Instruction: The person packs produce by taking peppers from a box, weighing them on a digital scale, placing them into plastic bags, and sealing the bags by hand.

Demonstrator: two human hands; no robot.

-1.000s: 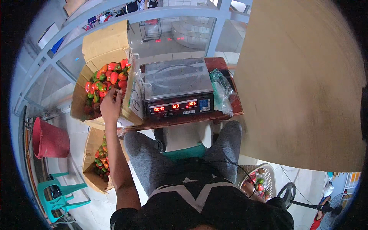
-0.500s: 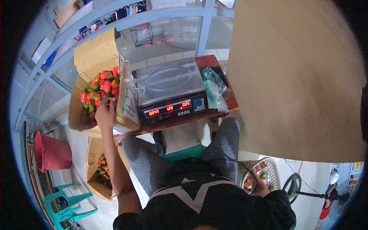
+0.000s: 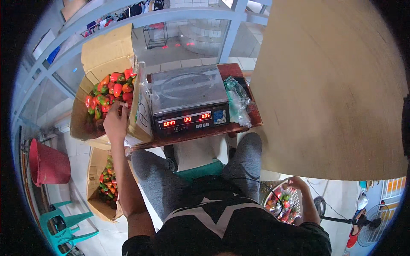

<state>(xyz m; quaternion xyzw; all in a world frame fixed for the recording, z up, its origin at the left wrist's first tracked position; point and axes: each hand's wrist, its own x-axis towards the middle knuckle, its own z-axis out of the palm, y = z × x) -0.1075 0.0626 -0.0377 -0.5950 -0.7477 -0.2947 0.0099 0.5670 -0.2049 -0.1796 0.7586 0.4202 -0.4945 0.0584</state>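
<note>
My left hand (image 3: 115, 123) reaches over the near edge of a tall cardboard box (image 3: 109, 47). Its bent fingers are at the red, orange and green peppers (image 3: 117, 89) inside; what they grip, if anything, is hidden. At my right side, my right hand (image 3: 297, 184) hangs over the far rim of a pale plastic basket (image 3: 299, 199). Its fingers are loosely bent, and I see nothing in them. Bundles of peppers in clear plastic (image 3: 282, 205) fill the basket.
A digital scale (image 3: 190, 91) with a bare metal plate stands on a dark red table (image 3: 257, 117), beside clear and green plastic bags (image 3: 238, 100). A second pepper box (image 3: 96, 179), red bucket (image 3: 49, 162) and green chair (image 3: 64, 226) are left. A large brown board (image 3: 329, 94) blocks the right.
My right hand has risen out of the basket to its far rim, uncovering the bagged peppers. My left hand stays at the box of peppers. The whole view has shifted slightly.
</note>
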